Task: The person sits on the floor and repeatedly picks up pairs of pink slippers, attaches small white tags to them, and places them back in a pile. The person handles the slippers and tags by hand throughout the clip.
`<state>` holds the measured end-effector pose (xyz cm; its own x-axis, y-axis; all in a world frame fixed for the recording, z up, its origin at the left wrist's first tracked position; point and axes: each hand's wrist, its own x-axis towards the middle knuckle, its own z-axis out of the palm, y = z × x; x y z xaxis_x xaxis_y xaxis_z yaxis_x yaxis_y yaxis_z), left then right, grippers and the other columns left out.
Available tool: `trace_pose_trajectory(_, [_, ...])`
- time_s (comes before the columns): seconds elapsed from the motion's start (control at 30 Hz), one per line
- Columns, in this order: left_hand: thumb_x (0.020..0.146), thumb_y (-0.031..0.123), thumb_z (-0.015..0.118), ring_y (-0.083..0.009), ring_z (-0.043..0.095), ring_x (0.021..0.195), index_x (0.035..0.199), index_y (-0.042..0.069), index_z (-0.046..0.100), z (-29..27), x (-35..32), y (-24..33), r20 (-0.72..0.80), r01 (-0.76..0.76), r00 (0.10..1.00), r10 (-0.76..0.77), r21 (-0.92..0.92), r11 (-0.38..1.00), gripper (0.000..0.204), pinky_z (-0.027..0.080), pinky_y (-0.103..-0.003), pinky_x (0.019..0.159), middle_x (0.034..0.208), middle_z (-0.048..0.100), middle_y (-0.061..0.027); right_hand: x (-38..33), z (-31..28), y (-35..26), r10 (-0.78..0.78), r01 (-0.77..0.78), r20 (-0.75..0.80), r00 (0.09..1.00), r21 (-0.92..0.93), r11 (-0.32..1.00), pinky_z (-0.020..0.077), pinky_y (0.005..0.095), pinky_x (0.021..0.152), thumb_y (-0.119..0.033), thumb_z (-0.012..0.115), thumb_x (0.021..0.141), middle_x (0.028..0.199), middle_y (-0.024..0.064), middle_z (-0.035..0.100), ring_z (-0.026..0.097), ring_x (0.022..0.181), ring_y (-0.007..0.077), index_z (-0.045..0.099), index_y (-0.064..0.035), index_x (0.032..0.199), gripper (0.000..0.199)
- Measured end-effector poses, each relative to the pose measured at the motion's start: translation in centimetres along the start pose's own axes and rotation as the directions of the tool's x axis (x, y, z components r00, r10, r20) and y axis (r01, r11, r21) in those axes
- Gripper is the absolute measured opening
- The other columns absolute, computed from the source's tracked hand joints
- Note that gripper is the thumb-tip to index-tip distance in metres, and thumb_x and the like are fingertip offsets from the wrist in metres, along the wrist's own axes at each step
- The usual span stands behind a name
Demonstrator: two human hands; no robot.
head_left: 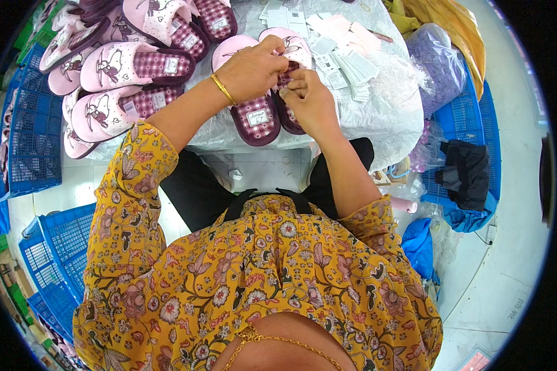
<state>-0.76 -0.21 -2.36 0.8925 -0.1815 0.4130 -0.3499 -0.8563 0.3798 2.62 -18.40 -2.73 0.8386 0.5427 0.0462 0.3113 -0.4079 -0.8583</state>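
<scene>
A pair of pink slippers with dark red checked insoles lies in front of me on the table. The left slipper (254, 122) has a pale label on its insole. Over the right slipper (291, 42), my left hand (254, 69) is closed, its fingers curled at the foot opening. My right hand (310, 102) meets it there from the near right, thumb and fingers pinched together over the insole. Whatever sits between the fingertips is too small and too hidden to make out. Both hands cover much of this slipper's middle.
More pink slippers (119, 67) are heaped on the table's left side. Loose paper tags (353, 65) spread over the plastic-covered table (390, 102) at the right. Blue crates (34, 151) stand to the left, and another blue crate (492, 123) holding bagged goods is at the right.
</scene>
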Motion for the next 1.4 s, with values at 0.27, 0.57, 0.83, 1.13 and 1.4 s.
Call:
trace_pose_trajectory(0.27, [0.081,0.007,0.065,-0.0307,0.058,0.107,0.091,0.006,0.066,-3.8,-1.8,1.6,-0.219,-0.152,0.965,0.146,-0.011,0.988,0.01,0.049,-0.038,0.088,0.115,0.058,-0.0129,-0.6,0.3,-1.1,0.001,0.011,-0.024,1.0,0.484,0.875,0.0508,0.0249,0.079,-0.008,0.068,0.088,0.099,0.0068,0.067,0.063,0.087,0.0114,0.062,0.0021,0.111,0.025])
trace_pose_trajectory(0.57, [0.079,0.003,0.065,-0.0311,0.057,0.108,0.093,0.007,0.065,-4.3,-3.8,2.2,-0.277,-0.067,0.96,0.043,-0.079,0.995,0.015,0.048,-0.036,0.091,0.116,0.058,-0.0113,-0.9,1.2,-0.7,-0.094,0.089,-0.002,0.996,0.35,0.932,0.048,0.0244,0.07,-0.005,0.064,0.091,0.085,0.003,0.065,0.058,0.076,0.0082,0.062,-0.0006,0.101,0.011])
trace_pose_trajectory(0.83, [0.075,0.014,0.069,-0.0303,0.049,0.124,0.103,0.014,0.071,-1.1,-4.9,-1.6,-0.105,-0.019,0.994,0.018,-0.007,1.0,0.028,0.038,-0.043,0.103,0.133,0.055,-0.0078,-2.2,3.3,-1.5,-0.123,0.127,-0.083,0.989,0.051,0.991,0.0493,0.0325,0.059,-0.003,0.068,0.082,0.069,0.0097,0.064,0.063,0.061,0.0216,0.057,-0.0041,0.106,0.026])
trace_pose_trajectory(1.13, [0.072,0.015,0.07,-0.03,0.048,0.125,0.105,0.016,0.072,0.3,-5.0,-2.2,-0.094,0.038,0.995,-0.042,-0.04,0.998,0.033,0.038,-0.042,0.103,0.136,0.053,-0.0061,-1.4,4.4,-1.2,-0.317,0.268,-0.137,0.939,-0.288,0.919,0.0477,0.0448,0.057,0.002,0.065,0.075,0.067,0.0122,0.062,0.064,0.064,0.0329,0.054,-0.0042,0.102,0.03])
trace_pose_trajectory(1.4, [0.072,0.014,0.07,-0.0303,0.047,0.126,0.106,0.015,0.072,0.3,-5.1,-2.0,-0.092,0.063,0.994,-0.067,-0.04,0.997,0.034,0.038,-0.042,0.104,0.137,0.052,-0.0064,-0.6,4.4,-1.3,-0.326,0.258,-0.105,0.94,-0.407,0.876,0.0485,0.0437,0.061,0.003,0.062,0.076,0.067,0.0128,0.063,0.064,0.066,0.0333,0.054,-0.0044,0.102,0.028])
